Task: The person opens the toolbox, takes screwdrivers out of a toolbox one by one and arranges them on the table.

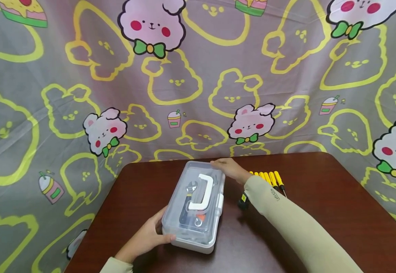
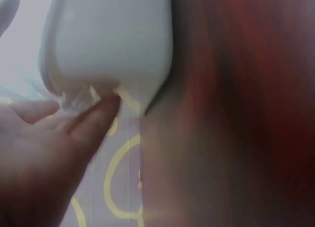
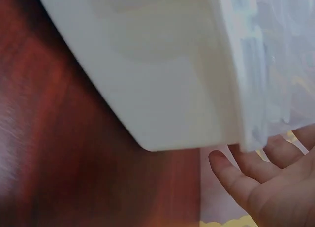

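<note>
A toolbox (image 1: pixel 192 238) with a white base and a clear lid stands on the table, its long side running away from me. Its lid carries a white handle (image 1: pixel 207 193) and a white latch (image 1: pixel 220 204) on the right. Through the lid show an adjustable wrench (image 1: pixel 186 204) and a smaller tool with an orange part (image 1: pixel 200 219). My left hand (image 1: pixel 148 234) holds the near left corner, thumb at the front; the left wrist view shows its fingers against the box end. At the far right corner my right hand (image 1: pixel 231 168) grips the lid's edge, its fingers partly hidden behind the box.
Several yellow-handled screwdrivers (image 1: pixel 272 179) lie in a row at the back right, partly hidden by my right sleeve. A small black and yellow object (image 1: pixel 243 201) sits beside that forearm. A patterned cloth (image 1: pixel 198 113) hangs behind the brown table (image 1: pixel 307 170).
</note>
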`<move>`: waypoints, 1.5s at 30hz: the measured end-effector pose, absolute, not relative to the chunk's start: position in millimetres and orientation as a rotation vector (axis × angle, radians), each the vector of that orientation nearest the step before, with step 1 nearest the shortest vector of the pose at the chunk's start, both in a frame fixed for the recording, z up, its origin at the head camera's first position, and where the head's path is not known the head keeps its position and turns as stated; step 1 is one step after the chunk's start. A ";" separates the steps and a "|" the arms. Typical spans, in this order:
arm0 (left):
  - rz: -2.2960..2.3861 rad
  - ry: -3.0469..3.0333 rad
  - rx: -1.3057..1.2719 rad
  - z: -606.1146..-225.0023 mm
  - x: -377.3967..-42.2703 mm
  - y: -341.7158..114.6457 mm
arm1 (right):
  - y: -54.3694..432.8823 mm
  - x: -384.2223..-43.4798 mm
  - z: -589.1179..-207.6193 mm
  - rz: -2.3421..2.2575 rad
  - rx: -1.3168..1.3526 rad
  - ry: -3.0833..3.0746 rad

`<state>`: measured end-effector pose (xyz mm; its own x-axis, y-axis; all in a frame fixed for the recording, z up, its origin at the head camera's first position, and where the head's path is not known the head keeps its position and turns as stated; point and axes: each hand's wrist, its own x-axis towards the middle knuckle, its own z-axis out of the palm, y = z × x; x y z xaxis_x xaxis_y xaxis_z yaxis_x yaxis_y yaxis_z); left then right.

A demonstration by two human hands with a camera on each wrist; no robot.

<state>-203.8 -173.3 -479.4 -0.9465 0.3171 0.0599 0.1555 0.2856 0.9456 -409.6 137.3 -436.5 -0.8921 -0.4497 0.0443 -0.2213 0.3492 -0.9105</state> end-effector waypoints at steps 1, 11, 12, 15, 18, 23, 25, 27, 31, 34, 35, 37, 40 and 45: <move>1.769 2.390 0.415 -478.6 -199.1 -170.8 | 138.1 -410.9 -433.8 -1.551 -0.618 2.403; 1.896 2.512 -0.005 -474.2 -162.5 -136.3 | 128.1 -431.1 -415.0 -1.431 -0.622 2.353; 1.928 2.486 -0.022 -474.9 -161.4 -134.5 | 126.1 -432.3 -413.7 -1.415 -0.617 2.345; 1.983 2.424 -0.055 -476.7 -158.2 -131.7 | 120.1 -435.4 -410.9 -1.351 -0.620 2.329; 1.985 2.392 -0.086 -478.6 -158.1 -128.5 | 117.1 -436.1 -409.4 -1.280 -0.615 2.338; 1.905 2.497 -0.137 -481.7 -159.9 -124.5 | 115.9 -436.8 -411.3 -1.223 -0.621 2.363; 1.886 2.527 -0.149 -482.7 -160.2 -124.5 | 115.7 -437.7 -413.2 -1.213 -0.635 2.365; 1.884 2.531 -0.152 -483.6 -160.5 -125.1 | 115.8 -438.5 -415.1 -1.217 -0.644 2.368; 1.921 2.496 -0.136 -484.6 -161.7 -126.3 | 116.7 -438.3 -416.8 -1.214 -0.637 2.392; 1.973 2.455 -0.118 -484.7 -162.5 -127.9 | 117.8 -437.4 -417.5 -1.233 -0.621 2.385; 1.989 2.443 -0.116 -484.8 -162.8 -128.6 | 118.1 -437.0 -417.5 -1.242 -0.615 2.380; 2.004 2.436 -0.122 -484.5 -163.5 -129.7 | 119.1 -435.8 -417.2 -1.266 -0.593 2.370; 2.012 2.440 -0.135 -483.9 -165.1 -131.1 | 121.0 -435.1 -417.3 -1.300 -0.594 2.368; 2.021 2.450 -0.153 -484.5 -167.1 -133.8 | 124.0 -433.6 -418.0 -1.326 -0.611 2.363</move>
<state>-167.1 -133.8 -484.5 -0.9947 -0.0981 -0.0319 -0.0500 0.1877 0.9809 -433.6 124.0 -418.0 -0.8410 -0.5318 -0.0993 -0.1923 0.4655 -0.8639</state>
